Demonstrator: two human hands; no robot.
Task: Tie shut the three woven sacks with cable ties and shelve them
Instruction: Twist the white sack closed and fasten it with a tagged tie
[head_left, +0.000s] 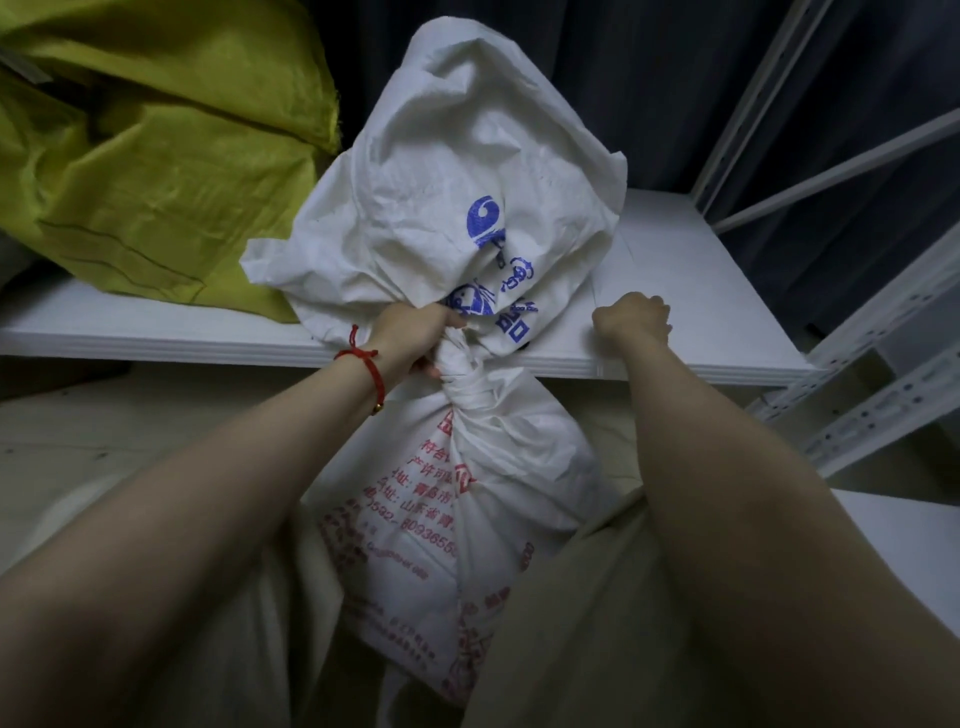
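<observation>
A white woven sack (467, 197) with blue and red print leans over the front edge of the white shelf board (701, 312), its lower part hanging between my legs. My left hand (415, 338), with a red string on the wrist, grips the gathered, twisted neck of the sack at the shelf edge. My right hand (631, 322) rests on the shelf to the right of the sack, fingers curled into a fist. A thin pale strip, apparently a cable tie (595, 296), sticks up from the fist. A yellow-green woven sack (156, 156) lies on the shelf at the left.
White metal shelf uprights (883, 395) with rows of holes stand at the right. A dark curtain hangs behind the shelf. A lower white board (904, 525) shows at the right, below the shelf.
</observation>
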